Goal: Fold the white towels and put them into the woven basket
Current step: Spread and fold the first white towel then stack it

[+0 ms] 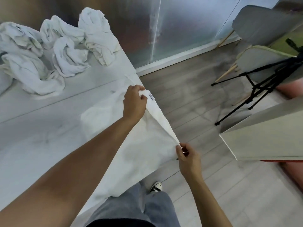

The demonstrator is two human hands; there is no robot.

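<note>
Jeans [131, 208] and a shoe [156, 186] stand at the desk [41, 128] corner, bare floor [196, 99] open to the right. Left hand [134, 102] pinches the towel [147, 145] at its far corner, beside a small sewn label [151, 97] — print too small to read. Right hand [188, 154] pinches the near corner, off the desk edge; the hem runs taut between them. Crumpled towels [49, 51] lie heaped at the desk's far side, well apart — tripod [262, 86] and chair [259, 23] beyond.
</note>
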